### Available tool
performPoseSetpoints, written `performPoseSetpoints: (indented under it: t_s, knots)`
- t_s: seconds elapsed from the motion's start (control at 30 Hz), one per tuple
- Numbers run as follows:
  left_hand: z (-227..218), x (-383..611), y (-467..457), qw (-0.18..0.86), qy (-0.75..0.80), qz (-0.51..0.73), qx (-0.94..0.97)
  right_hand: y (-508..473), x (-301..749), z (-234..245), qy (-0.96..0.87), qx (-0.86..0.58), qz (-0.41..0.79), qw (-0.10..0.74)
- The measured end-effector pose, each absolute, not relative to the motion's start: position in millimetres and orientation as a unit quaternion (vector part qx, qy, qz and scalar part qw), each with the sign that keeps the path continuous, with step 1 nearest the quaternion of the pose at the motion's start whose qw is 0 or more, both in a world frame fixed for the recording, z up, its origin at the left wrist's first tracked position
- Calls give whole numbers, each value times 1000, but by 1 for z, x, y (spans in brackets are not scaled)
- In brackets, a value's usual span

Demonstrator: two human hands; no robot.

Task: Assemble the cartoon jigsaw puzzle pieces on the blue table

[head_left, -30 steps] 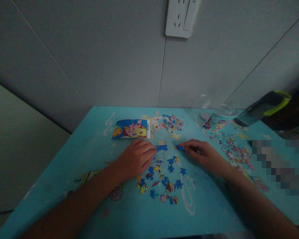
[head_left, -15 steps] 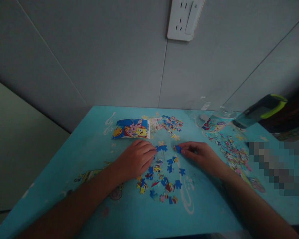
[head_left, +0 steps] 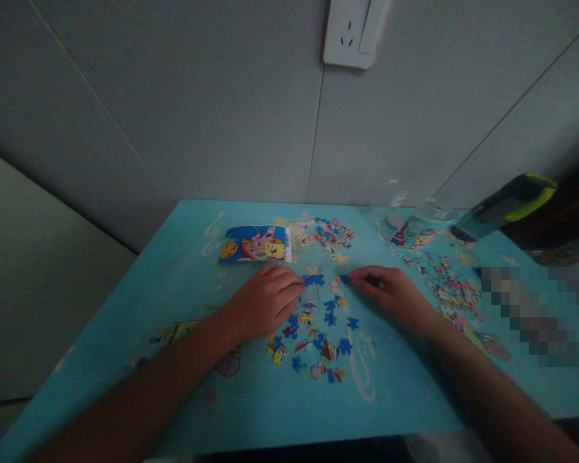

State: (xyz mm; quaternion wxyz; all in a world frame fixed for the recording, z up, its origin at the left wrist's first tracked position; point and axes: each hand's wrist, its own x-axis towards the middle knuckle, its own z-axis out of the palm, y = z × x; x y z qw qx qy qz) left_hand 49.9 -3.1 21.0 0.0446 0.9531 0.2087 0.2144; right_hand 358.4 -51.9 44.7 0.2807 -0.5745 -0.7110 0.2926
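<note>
My right hand [head_left: 383,283] pinches a small blue jigsaw piece [head_left: 344,279] between thumb and fingers, just above the table. A short gap lies between it and a blue strip of joined jigsaw pieces [head_left: 313,280]. The fingertips of my left hand [head_left: 270,296] are closed at the left end of that strip; part of their grip is hidden behind the hand. Loose jigsaw pieces [head_left: 329,350], mostly blue with yellow and red parts, lie scattered below and between both hands.
Behind my left hand lies a picture card [head_left: 255,244] with cartoon figures. A heap of pieces [head_left: 335,235] is at the back, another pile [head_left: 451,286] at right. A clear plastic container [head_left: 422,231] and a dark bottle [head_left: 502,209] stand near the wall, below a socket [head_left: 352,38].
My right hand turns the blue piece slightly and shifts it a little to the left. My left hand stays by the strip. The whole view has tilted slightly.
</note>
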Motion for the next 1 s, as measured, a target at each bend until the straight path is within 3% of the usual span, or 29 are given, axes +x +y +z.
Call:
performPoseSetpoints:
  t_s: [0.37, 1.0]
  knots:
    - [23, 52, -5, 52, 214, 210, 952, -54, 331, 30, -817, -518, 113, 226]
    - [22, 52, -6, 46, 207, 206, 955, -66, 326, 37, -861, -476, 84, 154]
